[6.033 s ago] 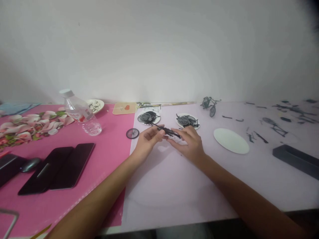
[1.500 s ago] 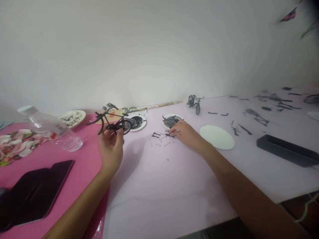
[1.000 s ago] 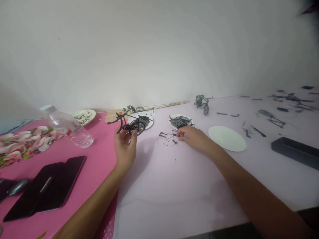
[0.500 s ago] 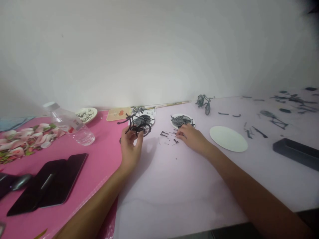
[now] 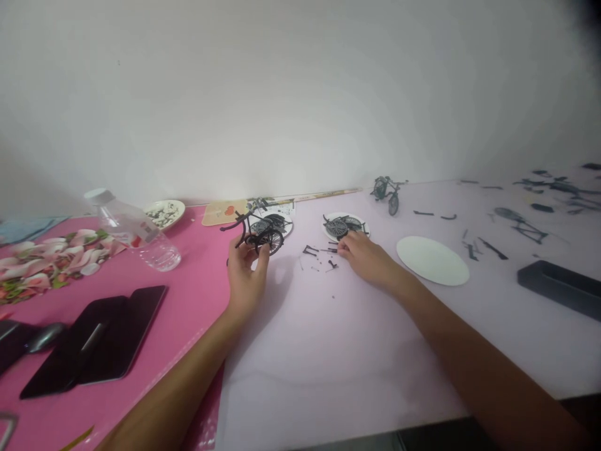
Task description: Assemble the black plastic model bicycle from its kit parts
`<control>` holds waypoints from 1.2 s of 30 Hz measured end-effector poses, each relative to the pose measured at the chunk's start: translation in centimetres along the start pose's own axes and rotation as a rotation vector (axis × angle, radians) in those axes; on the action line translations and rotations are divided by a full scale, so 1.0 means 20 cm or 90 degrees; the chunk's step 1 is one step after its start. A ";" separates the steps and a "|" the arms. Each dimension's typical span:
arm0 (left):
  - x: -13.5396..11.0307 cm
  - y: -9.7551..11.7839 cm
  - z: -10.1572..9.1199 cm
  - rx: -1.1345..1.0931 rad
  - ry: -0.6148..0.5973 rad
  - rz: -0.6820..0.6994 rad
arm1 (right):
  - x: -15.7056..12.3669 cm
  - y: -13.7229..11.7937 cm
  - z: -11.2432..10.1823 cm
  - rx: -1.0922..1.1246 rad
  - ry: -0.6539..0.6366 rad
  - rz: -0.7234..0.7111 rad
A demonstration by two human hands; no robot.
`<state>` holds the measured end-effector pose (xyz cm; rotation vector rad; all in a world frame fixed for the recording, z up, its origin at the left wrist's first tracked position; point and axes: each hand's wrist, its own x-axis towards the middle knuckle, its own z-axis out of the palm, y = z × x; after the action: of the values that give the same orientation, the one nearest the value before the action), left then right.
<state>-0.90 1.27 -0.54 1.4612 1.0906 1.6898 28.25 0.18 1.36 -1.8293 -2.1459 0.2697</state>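
Observation:
My left hand (image 5: 248, 275) is closed around a partly built black model bicycle (image 5: 271, 240), holding it up above the table with one spoked wheel showing. My right hand (image 5: 369, 258) rests low over the table, fingers bent together at the near edge of a white plate (image 5: 367, 235) with dark toy wheels (image 5: 336, 228) in it. Whatever is between those fingertips is hidden. Just left of them lie small loose black parts, among them a forked piece (image 5: 310, 250) and a short bracket-like piece (image 5: 332, 264).
A finished-looking model bicycle (image 5: 387, 195) stands by the wall. A white oval plate (image 5: 432, 260), a black tray (image 5: 561, 289) and scattered dark parts lie on the right. On the pink cover are a plastic bottle (image 5: 162, 252), dark flat devices (image 5: 124, 335) and artificial flowers (image 5: 56, 263).
My right hand has shifted slightly to the right, and more of the thin black parts beside its fingertips show. My left hand still holds the model bicycle, which is tilted slightly differently.

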 end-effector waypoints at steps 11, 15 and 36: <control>-0.02 0.01 0.01 0.011 -0.015 -0.032 | -0.04 -0.14 -0.02 0.164 -0.085 -0.092; -0.03 0.02 0.01 0.034 -0.015 -0.040 | -0.03 -0.13 0.02 0.155 -0.091 -0.123; 0.12 -0.04 -0.07 -0.005 0.055 0.001 | -0.03 -0.09 -0.05 0.146 0.063 -0.021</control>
<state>-2.80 3.44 -0.17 1.3963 1.1278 1.7701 27.01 -0.68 2.76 -1.6425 -1.9858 0.3922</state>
